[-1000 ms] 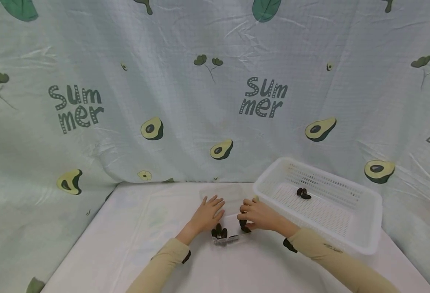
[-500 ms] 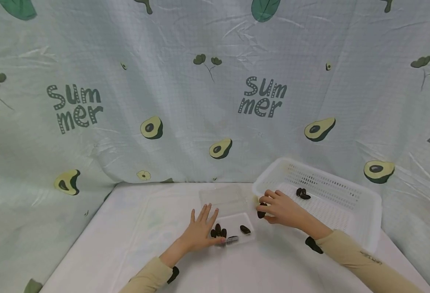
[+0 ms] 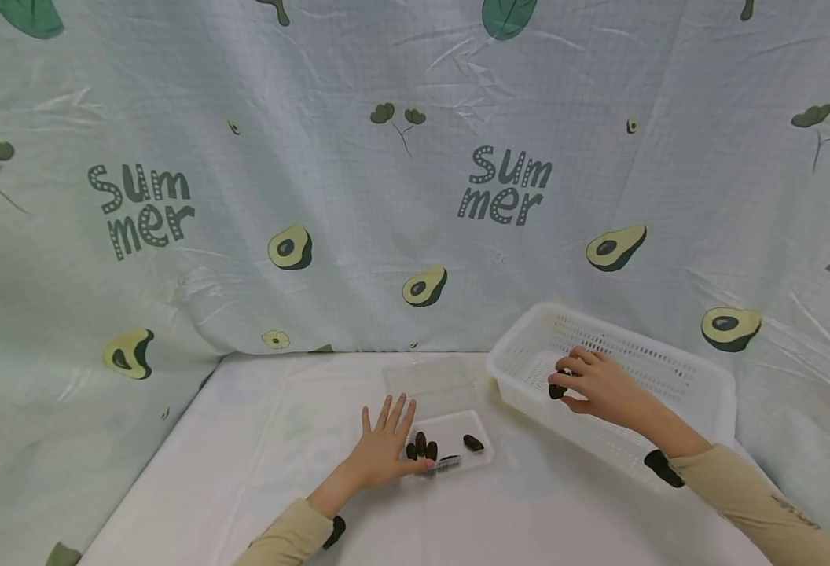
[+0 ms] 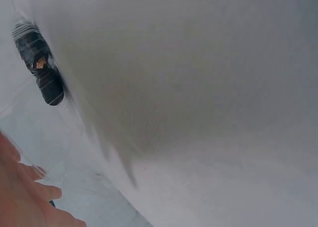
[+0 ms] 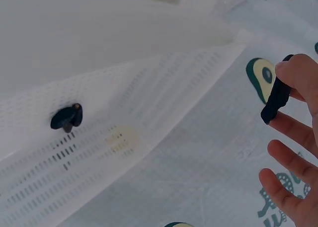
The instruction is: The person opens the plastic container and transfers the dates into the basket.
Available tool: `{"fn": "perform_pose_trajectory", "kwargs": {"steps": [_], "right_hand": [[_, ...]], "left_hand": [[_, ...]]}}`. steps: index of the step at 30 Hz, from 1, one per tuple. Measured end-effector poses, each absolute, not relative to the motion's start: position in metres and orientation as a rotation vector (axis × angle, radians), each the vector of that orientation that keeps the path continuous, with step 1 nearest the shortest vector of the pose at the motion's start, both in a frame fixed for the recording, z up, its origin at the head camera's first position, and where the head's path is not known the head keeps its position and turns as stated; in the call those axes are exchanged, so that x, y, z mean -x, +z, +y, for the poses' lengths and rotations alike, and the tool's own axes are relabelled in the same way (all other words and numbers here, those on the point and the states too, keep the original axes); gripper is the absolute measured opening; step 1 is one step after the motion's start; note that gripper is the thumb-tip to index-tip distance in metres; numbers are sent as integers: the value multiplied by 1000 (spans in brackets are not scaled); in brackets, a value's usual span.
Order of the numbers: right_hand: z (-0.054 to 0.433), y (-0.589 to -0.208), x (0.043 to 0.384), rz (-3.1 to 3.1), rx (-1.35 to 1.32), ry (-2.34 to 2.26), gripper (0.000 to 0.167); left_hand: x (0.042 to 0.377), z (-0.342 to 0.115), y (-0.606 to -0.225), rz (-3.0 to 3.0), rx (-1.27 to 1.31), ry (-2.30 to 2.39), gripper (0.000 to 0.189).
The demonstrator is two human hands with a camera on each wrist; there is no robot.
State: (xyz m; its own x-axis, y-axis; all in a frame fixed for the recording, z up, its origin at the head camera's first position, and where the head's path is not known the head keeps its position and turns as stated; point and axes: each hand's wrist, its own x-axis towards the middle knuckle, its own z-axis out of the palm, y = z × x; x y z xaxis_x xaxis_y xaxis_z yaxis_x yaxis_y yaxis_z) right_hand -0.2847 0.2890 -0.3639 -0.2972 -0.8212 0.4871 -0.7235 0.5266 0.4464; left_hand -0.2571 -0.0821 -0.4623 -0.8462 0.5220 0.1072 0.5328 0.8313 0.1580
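My right hand (image 3: 609, 389) pinches a dark brown oval piece, like a dried date (image 3: 558, 388), between thumb and fingers, above the near left side of the white basket. In the right wrist view this dark piece (image 5: 278, 95) looks long and wrinkled, and the other fingers stand apart from it. My left hand (image 3: 372, 456) lies with spread fingers at the left of a small clear plastic box (image 3: 453, 428), its thumb over the front edge. Several dark pieces (image 3: 422, 446) are gathered at the box's left; another dark piece (image 3: 472, 443) lies at its right.
The white perforated basket (image 3: 698, 401) stands at the right; inside it, dark pieces (image 5: 67, 117) lie together in the right wrist view. A clear lid (image 3: 429, 381) lies behind the box. A printed curtain (image 3: 358, 196) hangs behind the pale table (image 3: 280, 440).
My right hand has lifted a dark piece out of the clear box and moved right, over the basket. The left hand has drawn back leftward, fingers spreading, thumb staying at the box.
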Motion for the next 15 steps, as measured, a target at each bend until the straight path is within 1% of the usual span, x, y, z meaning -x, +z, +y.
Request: {"fn": "perform_pose_trajectory", "kwargs": {"steps": [1,3,4,6,10,12,14,15], "right_hand": [[293,-364,286,-2082,-1247,-170,17],[300,-365,290,-2082,-1230,-149,36],[303,-366,292,-2083,-1216,-148,43],[309,-367,296,-2084,-1190,-146,48],[320,-368,303,-2096,-1150,-165,52],[325,-367,307,-2103,-1138,-181,50],[331,-366,311,-2111,-1126,-204,30],[333,-366,313,-2112,-1116,-215,23]], "left_hand": [[257,-82,-462,-2950,850,-280,101],[257,-82,-462,-2953,849,-289,101],[257,-82,-462,-2954,849,-291,101],[258,-82,-462,-2959,846,-280,100],[258,-82,-461,-2950,853,-291,100],[258,-83,-462,-2940,856,-293,100],[259,-83,-463,-2940,858,-295,100],[259,-83,-463,-2937,858,-294,100]]}}
